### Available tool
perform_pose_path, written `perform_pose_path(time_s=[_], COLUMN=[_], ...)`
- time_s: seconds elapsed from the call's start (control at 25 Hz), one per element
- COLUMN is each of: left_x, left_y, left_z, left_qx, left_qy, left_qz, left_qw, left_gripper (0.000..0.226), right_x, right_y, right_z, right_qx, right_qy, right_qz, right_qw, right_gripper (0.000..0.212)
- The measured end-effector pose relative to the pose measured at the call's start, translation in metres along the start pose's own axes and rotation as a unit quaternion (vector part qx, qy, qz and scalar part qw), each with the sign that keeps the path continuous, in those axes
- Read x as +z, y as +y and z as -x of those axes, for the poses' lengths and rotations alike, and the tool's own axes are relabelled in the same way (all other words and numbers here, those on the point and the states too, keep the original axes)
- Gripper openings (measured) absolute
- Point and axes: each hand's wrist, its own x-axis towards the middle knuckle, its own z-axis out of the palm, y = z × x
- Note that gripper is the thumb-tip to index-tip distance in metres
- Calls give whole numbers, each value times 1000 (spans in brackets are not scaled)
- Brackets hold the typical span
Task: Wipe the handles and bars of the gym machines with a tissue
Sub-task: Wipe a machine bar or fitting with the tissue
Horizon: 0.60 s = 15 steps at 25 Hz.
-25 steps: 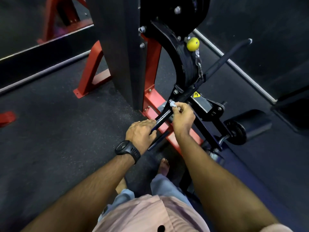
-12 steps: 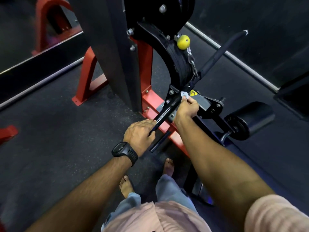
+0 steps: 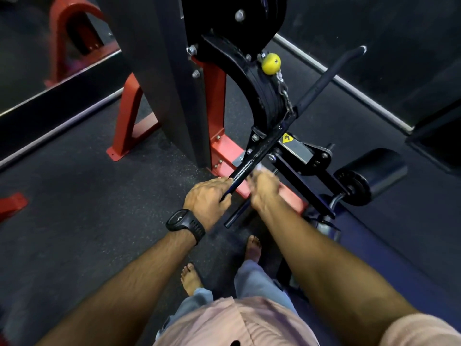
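A long black bar (image 3: 264,148) hangs on a chain from the cable machine and runs from lower left to upper right. My left hand (image 3: 207,198), with a black watch at the wrist, grips the bar near its lower end. My right hand (image 3: 264,188) is blurred with motion just right of the bar, a little above the left hand. It pinches a small white tissue (image 3: 259,167) whose tip shows at the fingertips, against the bar.
The red and black machine frame (image 3: 217,116) stands behind the bar, with a yellow ball stop (image 3: 271,63) on the cable. A black roller pad (image 3: 371,176) lies to the right. My bare feet (image 3: 253,248) stand on dark rubber floor. A mirror wall (image 3: 50,78) runs at the left.
My right hand slid up the bar with the tissue, then came back down towards my left hand. The left hand kept its grip on the bar's lower end.
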Motion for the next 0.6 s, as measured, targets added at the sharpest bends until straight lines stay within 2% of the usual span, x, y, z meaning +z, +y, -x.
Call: perform_pose_path(time_s=[0.12,0.28,0.4,0.52,0.6], left_x=[-1,-6,-7,-13,-14], left_y=[0,-4,-6,-8,-9], left_z=[5,17,25,31,33], left_qx=[21,30,23,19,8], left_qy=[35,53,50,41,42], left_qz=[1,-2,7,13,16], left_qw=[999,998,998,999,999], left_gripper=[39,39,40,42,43], right_x=[-2,1,-2,-3,-1], right_y=[22,21,36,38,40], right_z=[17,30,29,44,43], right_qx=[32,-15,-64,-61,-89], right_qy=[-16,21,28,26,36], right_qz=[-2,9,76,101,109], right_qw=[999,1000,995,993,989], right_gripper=[30,28,34,35,33])
